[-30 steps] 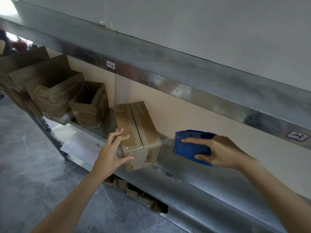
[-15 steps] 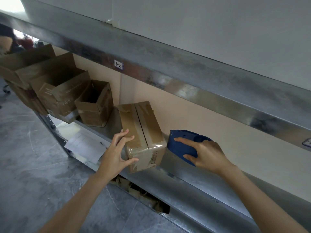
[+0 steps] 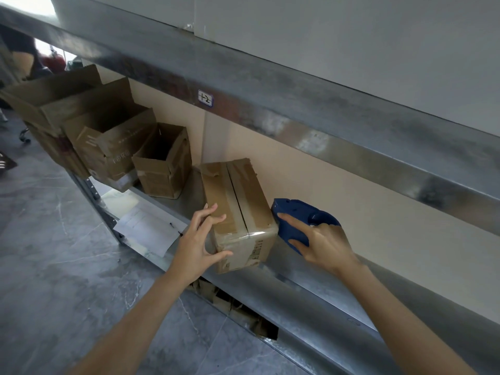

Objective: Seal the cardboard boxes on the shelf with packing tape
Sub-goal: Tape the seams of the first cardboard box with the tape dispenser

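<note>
A small closed cardboard box point(image 3: 238, 201) sits on the metal shelf point(image 3: 319, 282), its top flaps meeting along a centre seam with old tape patches. My left hand point(image 3: 201, 240) holds its near left corner, fingers on the top and thumb on the front face. My right hand point(image 3: 323, 240) grips a blue tape dispenser point(image 3: 295, 216), index finger stretched along its top. The dispenser's front end touches the box's right side near the top edge. No tape strand is visible.
Three open cardboard boxes point(image 3: 162, 166) stand further left on the shelf, the largest point(image 3: 67, 104) overhanging the edge. A white paper sheet point(image 3: 148, 230) lies at the shelf's front lip. The upper shelf beam point(image 3: 270, 109) hangs low overhead. Cardboard scraps point(image 3: 238, 309) show below. Grey floor lies left.
My right hand has carried the blue dispenser leftward along the shelf until it meets the box's right side. My left hand has stayed on the box's near corner.
</note>
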A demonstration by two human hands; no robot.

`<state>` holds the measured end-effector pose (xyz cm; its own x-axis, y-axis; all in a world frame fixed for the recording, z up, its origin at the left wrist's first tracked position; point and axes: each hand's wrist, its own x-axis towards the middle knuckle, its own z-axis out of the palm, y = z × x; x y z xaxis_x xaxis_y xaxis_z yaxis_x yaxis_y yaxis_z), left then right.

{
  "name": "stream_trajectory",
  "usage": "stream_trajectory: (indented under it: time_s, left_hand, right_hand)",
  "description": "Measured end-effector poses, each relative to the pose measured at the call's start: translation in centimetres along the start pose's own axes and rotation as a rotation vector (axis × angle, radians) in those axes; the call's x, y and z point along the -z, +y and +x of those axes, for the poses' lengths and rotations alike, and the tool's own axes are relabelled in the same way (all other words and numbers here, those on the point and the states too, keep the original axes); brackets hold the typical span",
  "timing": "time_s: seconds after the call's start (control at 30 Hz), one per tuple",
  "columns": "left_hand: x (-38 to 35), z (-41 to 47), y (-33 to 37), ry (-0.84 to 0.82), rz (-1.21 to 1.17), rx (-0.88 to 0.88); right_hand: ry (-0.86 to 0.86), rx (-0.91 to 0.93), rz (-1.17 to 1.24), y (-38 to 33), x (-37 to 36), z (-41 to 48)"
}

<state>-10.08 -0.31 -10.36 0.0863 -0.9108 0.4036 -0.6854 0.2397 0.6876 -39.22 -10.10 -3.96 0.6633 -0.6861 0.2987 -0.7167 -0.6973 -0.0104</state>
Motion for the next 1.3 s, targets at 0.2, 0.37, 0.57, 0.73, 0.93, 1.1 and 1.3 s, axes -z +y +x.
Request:
stream_trajectory:
  time_s: [0.2, 0.37, 0.57, 0.73, 0.93, 1.1, 1.3]
  left_hand:
    - [0.5, 0.3, 0.5, -0.013, 0.005, 0.018]
    - [0.4, 0.2, 0.9, -0.012, -0.019, 0.036]
    - [0.4, 0.2, 0.7, -0.017, -0.023, 0.046]
    - [0.4, 0.1, 0.8, -0.014, -0.02, 0.054]
    - [0.6, 0.2, 1.1, -0.027, 0.009, 0.071]
    - [0.9, 0.2, 1.4, -0.054, 0.021, 0.092]
    - [1.4, 0.2, 1.6, -0.069, 0.1, 0.049]
  right_hand:
    - [-0.276, -0.438, 0.248, 0.1, -2.4, 1.1]
    - [-0.323, -0.593, 0.377, 0.6, -5.2, -0.4]
    - [-0.336, -0.609, 0.364, 1.0, -7.3, -1.1]
    - [-0.318, -0.602, 0.464, 0.7, -7.7, -1.1]
    - [-0.424, -0.571, 0.374, 1.0, -7.2, -0.6]
    - [-0.379, -0.617, 0.233, 1.4, -5.0, -0.2]
    - [-0.181, -0.38, 0.439, 0.4, -1.7, 1.5]
